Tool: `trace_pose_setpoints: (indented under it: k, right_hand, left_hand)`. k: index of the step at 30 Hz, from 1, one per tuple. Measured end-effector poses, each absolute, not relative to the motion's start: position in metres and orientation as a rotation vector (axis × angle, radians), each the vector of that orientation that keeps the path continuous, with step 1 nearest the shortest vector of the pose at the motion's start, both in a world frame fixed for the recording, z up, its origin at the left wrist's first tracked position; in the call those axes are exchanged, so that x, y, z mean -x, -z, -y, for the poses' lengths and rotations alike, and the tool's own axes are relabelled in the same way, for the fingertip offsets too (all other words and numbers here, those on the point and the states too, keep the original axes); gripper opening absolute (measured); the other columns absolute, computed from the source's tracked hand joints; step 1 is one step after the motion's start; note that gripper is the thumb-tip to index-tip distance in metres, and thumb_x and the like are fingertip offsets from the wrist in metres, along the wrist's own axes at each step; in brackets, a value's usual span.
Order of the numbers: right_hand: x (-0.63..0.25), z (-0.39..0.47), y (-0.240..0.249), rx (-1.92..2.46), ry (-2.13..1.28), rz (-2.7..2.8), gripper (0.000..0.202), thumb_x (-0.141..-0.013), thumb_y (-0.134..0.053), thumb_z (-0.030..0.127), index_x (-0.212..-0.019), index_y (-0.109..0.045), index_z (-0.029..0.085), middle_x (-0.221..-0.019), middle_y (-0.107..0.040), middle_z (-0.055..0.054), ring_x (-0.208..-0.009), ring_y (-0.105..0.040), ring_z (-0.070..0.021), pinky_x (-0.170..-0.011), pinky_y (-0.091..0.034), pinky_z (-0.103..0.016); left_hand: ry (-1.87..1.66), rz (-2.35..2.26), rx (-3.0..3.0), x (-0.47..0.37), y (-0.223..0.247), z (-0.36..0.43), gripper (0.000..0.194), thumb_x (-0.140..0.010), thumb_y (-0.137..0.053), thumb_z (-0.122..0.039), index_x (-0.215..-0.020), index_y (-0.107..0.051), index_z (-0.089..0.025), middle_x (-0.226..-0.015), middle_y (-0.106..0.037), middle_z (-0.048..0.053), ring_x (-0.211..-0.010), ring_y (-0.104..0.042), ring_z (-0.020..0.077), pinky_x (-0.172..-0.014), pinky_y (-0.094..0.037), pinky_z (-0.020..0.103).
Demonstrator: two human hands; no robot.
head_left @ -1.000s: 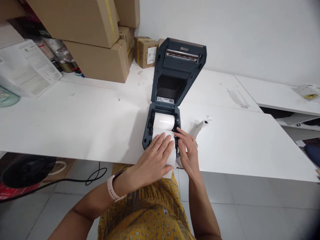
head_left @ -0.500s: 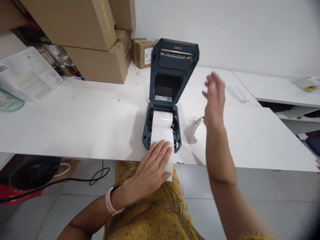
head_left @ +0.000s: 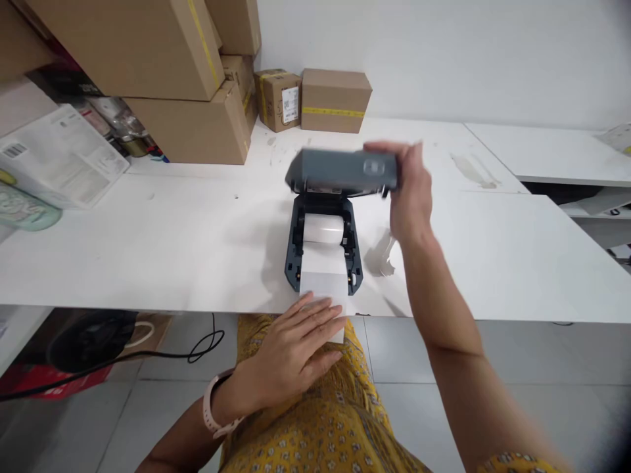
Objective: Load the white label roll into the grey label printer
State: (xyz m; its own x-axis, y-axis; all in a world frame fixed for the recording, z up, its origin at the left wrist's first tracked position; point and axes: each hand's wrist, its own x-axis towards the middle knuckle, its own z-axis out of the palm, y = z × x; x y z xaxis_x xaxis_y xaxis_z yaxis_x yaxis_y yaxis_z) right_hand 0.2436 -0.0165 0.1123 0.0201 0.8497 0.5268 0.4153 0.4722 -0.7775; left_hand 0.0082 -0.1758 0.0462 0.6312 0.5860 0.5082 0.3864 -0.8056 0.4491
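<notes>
A dark grey label printer (head_left: 290, 253) stands on the white table with a roll of white labels (head_left: 323, 228) inside. Its lid (head_left: 340, 167), blurred by motion, is partly lowered above the roll. At the lid's right edge, my right hand (head_left: 413, 190) grips it with the fingers over the top. A strip of labels (head_left: 323, 284) runs from the roll over the printer's front and past the table edge. My left hand (head_left: 300, 338) lies flat on this strip, fingers stretched out. Right of the printer sits a torn, curled piece of white paper (head_left: 387, 257).
Cardboard boxes (head_left: 187, 128) are stacked at the back left, with a smaller box (head_left: 335, 98) against the wall. A white carton (head_left: 64, 154) and a green container (head_left: 29, 207) stand at the far left. A black cable (head_left: 148, 355) hangs below the table's white edge.
My right hand has moved from the air beside the printer onto its lid. The lid has swung from upright to partly lowered. My left hand has slid slightly toward me along the strip.
</notes>
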Motion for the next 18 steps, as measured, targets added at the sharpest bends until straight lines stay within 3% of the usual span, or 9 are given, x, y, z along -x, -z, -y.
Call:
trace_pose_setpoints:
  k: [4, 6, 8, 9, 11, 13, 15, 18]
  right_hand:
    - [-0.232, 0.083, -0.055, 1.027, -0.352, 1.676, 0.049, -0.111, -0.032, 0.055, -0.116, -0.075, 0.033, -0.134, -0.074, 0.0, -0.14, -0.061, -0.0277, -0.123, -0.045, -0.059]
    - [-0.226, 0.102, -0.032, 1.028, -0.336, 1.661, 0.04, -0.111, -0.038, 0.044, -0.112, -0.076, 0.032, -0.129, -0.076, -0.001, -0.142, -0.059, -0.0287, -0.123, -0.043, -0.064]
    - [-0.222, 0.112, -0.019, 1.048, -0.337, 1.621, 0.032, -0.109, -0.044, 0.038, -0.109, -0.076, 0.032, -0.127, -0.077, -0.002, -0.145, -0.056, -0.0289, -0.124, -0.04, -0.067]
    - [-0.221, 0.114, -0.014, 1.067, -0.347, 1.593, 0.029, -0.108, -0.047, 0.038, -0.109, -0.075, 0.033, -0.13, -0.076, -0.002, -0.148, -0.053, -0.0287, -0.125, -0.038, -0.067]
    - [-0.221, 0.115, -0.009, 1.119, -0.42, 1.51, 0.025, -0.105, -0.055, 0.044, -0.124, -0.07, 0.035, -0.147, -0.067, -0.002, -0.155, -0.044, -0.0288, -0.127, -0.035, -0.067]
    - [-0.224, 0.113, -0.004, 1.162, -0.556, 1.413, 0.052, -0.099, -0.063, 0.055, -0.148, -0.053, 0.039, -0.167, -0.046, -0.003, -0.162, -0.032, -0.0298, -0.128, -0.033, -0.066]
    - [-0.228, 0.11, 0.002, 1.167, -0.744, 1.358, 0.082, -0.092, -0.066, 0.067, -0.162, -0.033, 0.04, -0.175, -0.03, -0.005, -0.163, -0.028, -0.0308, -0.127, -0.038, -0.064]
    - [-0.231, 0.108, 0.011, 1.136, -0.996, 1.346, 0.096, -0.089, -0.061, 0.077, -0.167, -0.023, 0.036, -0.174, -0.032, -0.008, -0.158, -0.04, -0.0311, -0.119, -0.05, -0.059]
  left_hand:
    - [-1.468, -0.773, -2.186, -0.001, -0.056, 0.169, 0.022, -0.1, -0.058, -0.017, -0.115, -0.073, -0.023, -0.108, -0.082, 0.002, -0.104, -0.078, 0.018, -0.09, -0.067, 0.037]
    - [-1.82, -0.911, -2.02, 0.001, -0.055, 0.154, 0.027, -0.101, -0.055, -0.016, -0.114, -0.075, -0.028, -0.105, -0.08, -0.001, -0.103, -0.077, 0.0184, -0.089, -0.066, 0.038]
    - [-1.889, -1.133, -1.861, -0.001, -0.049, 0.131, 0.027, -0.101, -0.059, -0.023, -0.123, -0.073, -0.032, -0.123, -0.076, 0.0, -0.124, -0.07, 0.0224, -0.109, -0.058, 0.046]
    - [-1.833, -1.19, -1.763, -0.003, -0.044, 0.119, 0.032, -0.101, -0.061, -0.033, -0.132, -0.068, -0.033, -0.141, -0.068, 0.002, -0.14, -0.059, 0.0264, -0.12, -0.049, 0.052]
    - [-1.578, -1.224, -1.6, -0.009, -0.034, 0.097, 0.058, -0.097, -0.067, -0.05, -0.151, -0.052, -0.035, -0.167, -0.045, 0.003, -0.159, -0.036, 0.0329, -0.129, -0.033, 0.059]
    - [-1.33, -1.182, -1.458, -0.016, -0.025, 0.084, 0.073, -0.095, -0.067, -0.056, -0.158, -0.04, -0.033, -0.172, -0.035, 0.007, -0.16, -0.032, 0.0369, -0.128, -0.036, 0.06]
    - [-1.179, -1.117, -1.37, -0.021, -0.018, 0.081, 0.075, -0.097, -0.063, -0.055, -0.161, -0.034, -0.03, -0.171, -0.036, 0.012, -0.156, -0.039, 0.0378, -0.122, -0.045, 0.057]
    - [-1.126, -1.066, -1.323, -0.023, -0.015, 0.087, 0.074, -0.099, -0.06, -0.051, -0.162, -0.029, -0.028, -0.17, -0.037, 0.014, -0.153, -0.044, 0.0356, -0.118, -0.051, 0.053]
